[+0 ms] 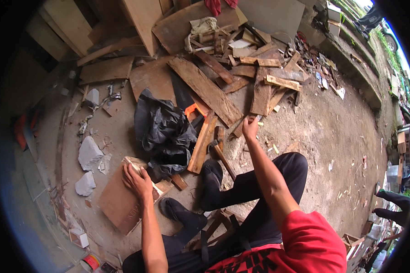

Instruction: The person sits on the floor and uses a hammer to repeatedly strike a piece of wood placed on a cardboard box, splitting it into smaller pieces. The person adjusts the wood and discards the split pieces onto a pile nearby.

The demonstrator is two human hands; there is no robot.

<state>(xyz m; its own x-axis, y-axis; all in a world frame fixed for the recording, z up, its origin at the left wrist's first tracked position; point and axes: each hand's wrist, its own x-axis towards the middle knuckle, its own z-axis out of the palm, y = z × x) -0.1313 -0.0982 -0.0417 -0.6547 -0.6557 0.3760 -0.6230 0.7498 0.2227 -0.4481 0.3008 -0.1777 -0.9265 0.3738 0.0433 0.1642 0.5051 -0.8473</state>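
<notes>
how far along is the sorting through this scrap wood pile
Early. Done: little shows; a hammer and an orange-handled saw lie out by a black bag. In hand: the left hand presses a flat board; the right hand reaches a wood scrap. Left: the plank heap lies jumbled.

The flat board (pixel 118 200) is smooth, matt brown wood. The planks (pixel 205 88) piled beyond are rough, weathered wood. The black bag (pixel 161 132) is crumpled, faintly glossy plastic. The ground (pixel 332 132) is rough, dusty concrete, and the saw handle (pixel 193 110) is orange plastic.
</notes>
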